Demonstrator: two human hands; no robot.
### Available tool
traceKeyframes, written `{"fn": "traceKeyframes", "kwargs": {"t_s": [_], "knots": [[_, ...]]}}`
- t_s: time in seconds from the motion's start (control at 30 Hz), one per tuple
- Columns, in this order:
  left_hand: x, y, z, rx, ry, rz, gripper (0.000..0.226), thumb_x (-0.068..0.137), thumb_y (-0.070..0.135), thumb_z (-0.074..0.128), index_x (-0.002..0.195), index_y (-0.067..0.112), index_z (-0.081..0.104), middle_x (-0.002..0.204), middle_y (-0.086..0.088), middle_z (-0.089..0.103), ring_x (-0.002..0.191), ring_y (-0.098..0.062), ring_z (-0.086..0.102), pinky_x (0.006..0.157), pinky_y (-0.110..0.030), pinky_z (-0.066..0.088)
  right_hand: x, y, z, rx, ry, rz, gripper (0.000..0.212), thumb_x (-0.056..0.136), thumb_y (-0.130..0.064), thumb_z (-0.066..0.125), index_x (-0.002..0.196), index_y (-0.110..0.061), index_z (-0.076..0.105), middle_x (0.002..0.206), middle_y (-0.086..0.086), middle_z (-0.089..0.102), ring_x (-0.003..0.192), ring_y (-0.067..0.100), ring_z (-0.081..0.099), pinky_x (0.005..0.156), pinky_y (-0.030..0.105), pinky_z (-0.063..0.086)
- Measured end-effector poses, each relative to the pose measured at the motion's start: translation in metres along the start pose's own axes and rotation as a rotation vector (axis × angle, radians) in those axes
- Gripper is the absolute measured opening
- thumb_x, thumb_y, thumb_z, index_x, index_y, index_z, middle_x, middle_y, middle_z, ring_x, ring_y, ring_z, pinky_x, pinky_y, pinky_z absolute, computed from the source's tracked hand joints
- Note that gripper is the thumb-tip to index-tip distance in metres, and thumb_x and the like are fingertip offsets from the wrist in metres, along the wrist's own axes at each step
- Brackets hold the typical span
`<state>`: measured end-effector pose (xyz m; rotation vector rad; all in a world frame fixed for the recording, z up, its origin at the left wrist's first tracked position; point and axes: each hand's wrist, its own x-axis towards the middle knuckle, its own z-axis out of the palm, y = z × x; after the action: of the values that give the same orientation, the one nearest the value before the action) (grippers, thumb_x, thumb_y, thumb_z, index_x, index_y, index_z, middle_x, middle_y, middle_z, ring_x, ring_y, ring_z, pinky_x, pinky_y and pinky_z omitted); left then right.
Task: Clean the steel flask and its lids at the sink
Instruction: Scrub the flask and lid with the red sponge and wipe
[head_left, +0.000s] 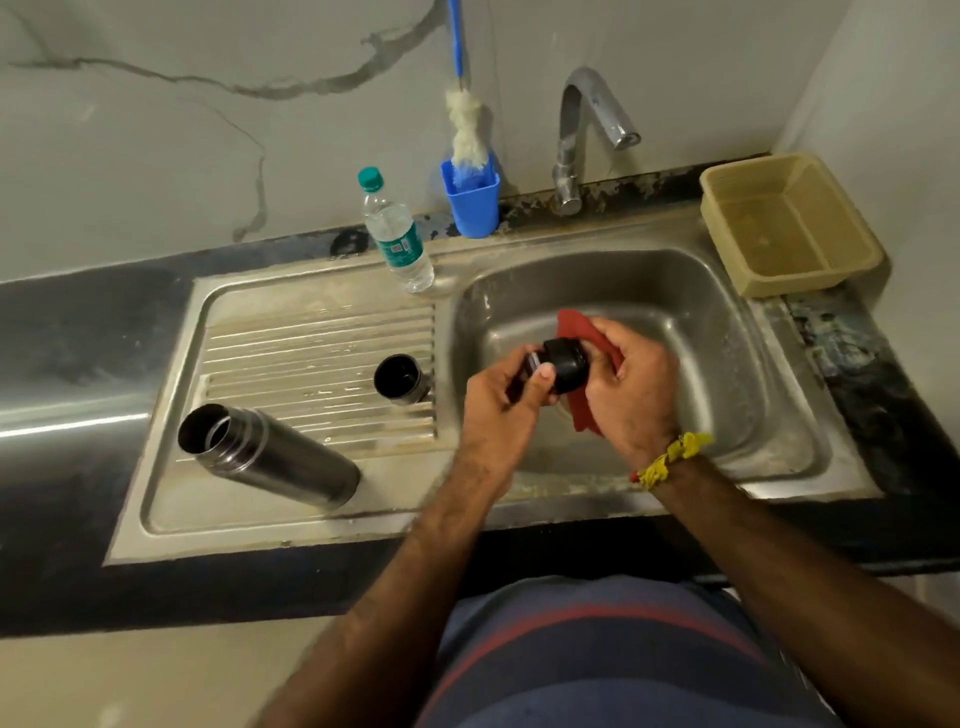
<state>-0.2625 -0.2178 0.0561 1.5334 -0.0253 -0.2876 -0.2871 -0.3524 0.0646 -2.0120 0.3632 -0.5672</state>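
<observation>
Over the sink basin (675, 312), my left hand (501, 402) grips a black inner lid (566, 364) by its near end, thumb on its side. My right hand (631, 389) holds a red scrub pad (582, 332) wrapped against the lid's far side. The steel flask (270, 454) lies on its side on the draining board (311, 353), its open mouth facing left. A dark cup-shaped lid (401, 379) stands on the board's right part, open end up.
A plastic water bottle (397, 236) stands at the sink's back rim. A blue holder (474, 200) with a bottle brush (467, 124) sits beside it. The tap (582, 135) arches over the basin, with no water visible. A beige basket (787, 226) rests at the back right.
</observation>
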Motion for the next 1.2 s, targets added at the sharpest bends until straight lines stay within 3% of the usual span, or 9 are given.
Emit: {"fn": "traceKeyframes", "kwargs": {"t_s": [0.1, 0.2, 0.3, 0.4, 0.6, 0.73, 0.97, 1.1, 1.2], "knots": [[0.0, -0.003, -0.015, -0.006, 0.054, -0.037, 0.029, 0.096, 0.008, 0.067, 0.125, 0.01, 0.068, 0.111, -0.011, 0.074, 0.086, -0.013, 0.071, 0.077, -0.024, 0.058, -0.007, 0.003, 0.004, 0.059, -0.151, -0.058, 0.037, 0.091, -0.005, 0.061, 0.122, -0.023, 0.071, 0.107, -0.008, 0.073, 0.098, 0.008, 0.069, 0.089, 0.022, 0.054], [-0.007, -0.01, -0.043, 0.055, 0.184, -0.099, 0.025, 0.091, 0.01, 0.074, 0.115, 0.008, 0.068, 0.105, -0.008, 0.074, 0.094, -0.014, 0.07, 0.075, -0.018, 0.054, -0.015, 0.018, 0.004, 0.085, -0.273, 0.047, 0.029, 0.089, -0.012, 0.064, 0.113, -0.026, 0.073, 0.1, -0.008, 0.075, 0.092, 0.011, 0.071, 0.087, 0.037, 0.058], [-0.016, -0.027, -0.07, 0.566, 0.323, -0.128, 0.022, 0.081, 0.021, 0.085, 0.099, 0.019, 0.072, 0.09, 0.008, 0.071, 0.087, -0.011, 0.068, 0.079, -0.019, 0.05, -0.022, 0.029, 0.01, 0.084, -0.241, 0.18, 0.021, 0.086, -0.015, 0.067, 0.104, -0.025, 0.074, 0.089, -0.008, 0.075, 0.085, 0.016, 0.072, 0.082, 0.047, 0.059], [-0.026, -0.042, -0.092, 0.917, 0.319, -0.177, 0.03, 0.08, 0.026, 0.085, 0.107, 0.018, 0.076, 0.103, 0.003, 0.066, 0.093, -0.017, 0.065, 0.081, -0.02, 0.041, -0.023, 0.031, 0.016, 0.08, -0.259, 0.195, 0.023, 0.082, -0.023, 0.065, 0.103, -0.024, 0.074, 0.087, -0.009, 0.074, 0.085, 0.017, 0.072, 0.082, 0.049, 0.058], [-0.039, -0.056, -0.111, 0.962, 0.33, -0.18, 0.047, 0.08, 0.026, 0.085, 0.122, 0.011, 0.072, 0.118, -0.009, 0.064, 0.109, -0.025, 0.062, 0.093, -0.021, 0.04, -0.02, 0.033, 0.031, 0.058, -0.311, 0.193, 0.028, 0.081, -0.026, 0.064, 0.105, -0.018, 0.075, 0.093, -0.003, 0.076, 0.089, 0.017, 0.071, 0.087, 0.045, 0.057], [-0.037, -0.052, -0.117, 0.966, 0.293, -0.2, 0.073, 0.076, 0.036, 0.088, 0.139, 0.015, 0.059, 0.126, -0.011, 0.061, 0.123, -0.028, 0.053, 0.105, -0.035, 0.043, -0.008, 0.038, 0.042, 0.078, -0.312, 0.224, 0.023, 0.083, -0.023, 0.067, 0.104, -0.018, 0.076, 0.091, -0.004, 0.075, 0.086, 0.013, 0.071, 0.084, 0.039, 0.059], [0.026, -0.032, -0.119, 0.827, 0.415, -0.176, 0.11, 0.068, 0.038, 0.093, 0.155, 0.01, 0.032, 0.151, -0.011, 0.047, 0.142, -0.028, 0.041, 0.116, -0.036, 0.034, 0.002, 0.037, 0.027, 0.488, -0.252, 0.577, 0.028, 0.08, -0.001, 0.079, 0.106, -0.005, 0.069, 0.09, 0.003, 0.073, 0.073, 0.007, 0.068, 0.068, 0.023, 0.058], [0.063, -0.04, -0.121, 0.783, 0.373, -0.318, 0.084, 0.068, 0.029, 0.093, 0.136, 0.008, 0.048, 0.128, -0.011, 0.062, 0.119, -0.029, 0.06, 0.093, -0.033, 0.049, 0.008, 0.033, -0.002, 0.676, -0.353, 0.841, 0.026, 0.08, 0.0, 0.076, 0.104, -0.003, 0.067, 0.088, 0.01, 0.074, 0.064, 0.02, 0.072, 0.052, 0.036, 0.06], [0.069, -0.04, -0.121, 0.832, 0.384, -0.347, 0.066, 0.069, 0.026, 0.092, 0.124, 0.01, 0.059, 0.116, -0.01, 0.069, 0.106, -0.027, 0.065, 0.081, -0.032, 0.049, 0.013, 0.039, -0.021, 0.774, -0.283, 0.911, 0.032, 0.083, 0.001, 0.072, 0.114, -0.002, 0.067, 0.092, 0.014, 0.074, 0.066, 0.022, 0.073, 0.048, 0.032, 0.056]]}}
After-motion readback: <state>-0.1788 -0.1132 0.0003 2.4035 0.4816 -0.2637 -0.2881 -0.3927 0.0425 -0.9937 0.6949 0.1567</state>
